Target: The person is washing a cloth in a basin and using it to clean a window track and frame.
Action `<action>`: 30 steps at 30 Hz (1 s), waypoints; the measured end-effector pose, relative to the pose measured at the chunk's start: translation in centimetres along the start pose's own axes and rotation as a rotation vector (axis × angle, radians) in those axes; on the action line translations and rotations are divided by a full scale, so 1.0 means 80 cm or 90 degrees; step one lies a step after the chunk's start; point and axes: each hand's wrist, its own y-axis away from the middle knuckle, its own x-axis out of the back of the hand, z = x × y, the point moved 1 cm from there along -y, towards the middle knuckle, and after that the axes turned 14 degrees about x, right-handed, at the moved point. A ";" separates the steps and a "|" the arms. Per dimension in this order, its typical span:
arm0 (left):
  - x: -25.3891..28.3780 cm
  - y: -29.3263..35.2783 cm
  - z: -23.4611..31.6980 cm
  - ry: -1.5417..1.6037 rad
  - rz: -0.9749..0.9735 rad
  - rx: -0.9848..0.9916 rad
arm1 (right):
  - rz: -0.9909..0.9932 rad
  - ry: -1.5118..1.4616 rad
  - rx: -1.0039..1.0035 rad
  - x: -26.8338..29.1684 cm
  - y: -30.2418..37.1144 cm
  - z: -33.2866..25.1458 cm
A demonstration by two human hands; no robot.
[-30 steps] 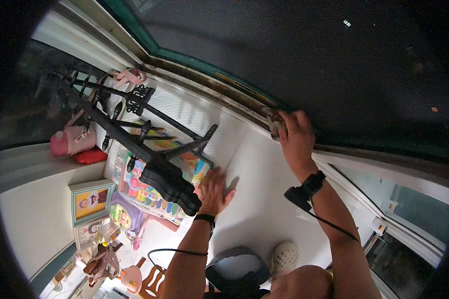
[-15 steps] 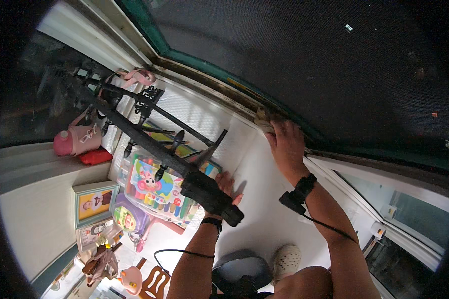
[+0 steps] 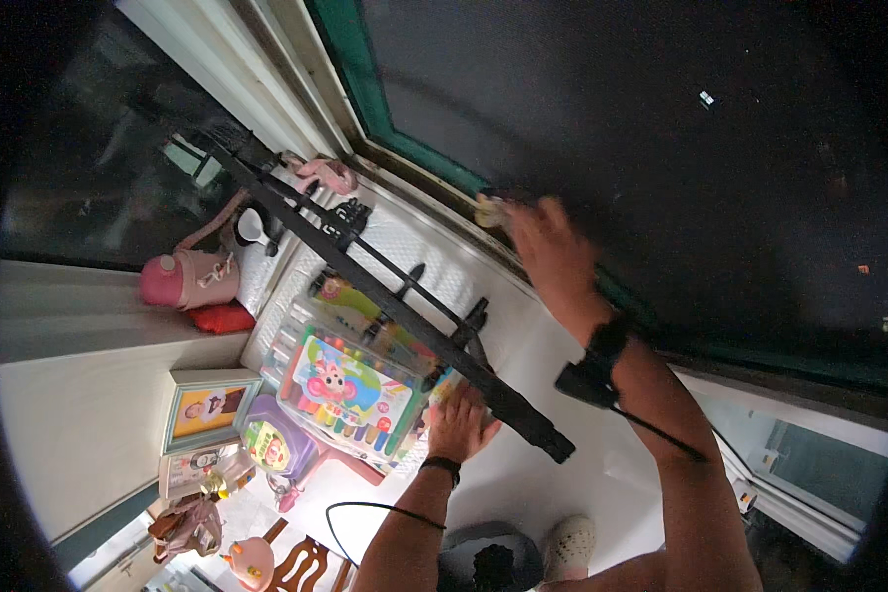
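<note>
My right hand (image 3: 557,252), blurred by motion, reaches to the window track (image 3: 439,202) at the foot of the dark mesh screen (image 3: 582,118). Its fingers press a crumpled, dirty tan cloth (image 3: 488,210) into the track. My left hand (image 3: 459,422) rests on the white ledge, fingers and thumb apart, beside a clear case of coloured markers (image 3: 350,390). Its fingertips lie near books that are partly hidden. Above the case and the left hand, a long black pole frame (image 3: 405,311) slants across the view.
At left are a pink bottle (image 3: 187,278), a red pouch (image 3: 222,316), a framed picture (image 3: 207,409) and a purple tub (image 3: 271,434). A pink strap (image 3: 328,175) lies by the window corner. A cable (image 3: 385,506) loops near my left forearm. Below is a shoe (image 3: 569,548).
My right hand has slid the cloth along the track, toward the window corner at upper left. The view has shifted, and the black frame now crosses it at a different slant.
</note>
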 end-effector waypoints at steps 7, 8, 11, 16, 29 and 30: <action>0.032 -0.011 0.003 -0.020 -0.019 0.019 | 0.128 0.059 0.283 -0.092 -0.156 -0.025; 0.038 -0.012 0.004 -0.002 -0.021 0.024 | 0.143 0.094 0.312 -0.110 -0.171 -0.029; 0.039 -0.014 0.012 -0.008 -0.027 0.021 | 0.129 0.082 0.252 -0.175 -0.193 -0.015; 0.006 0.005 -0.007 -0.006 0.020 0.002 | 0.129 0.070 0.251 -0.184 -0.165 -0.014; 0.013 -0.009 -0.002 -0.007 -0.021 0.023 | -0.098 0.309 0.200 -0.074 -0.015 0.030; 0.012 -0.009 -0.001 -0.019 -0.032 0.028 | -0.094 0.307 0.202 -0.072 -0.008 0.034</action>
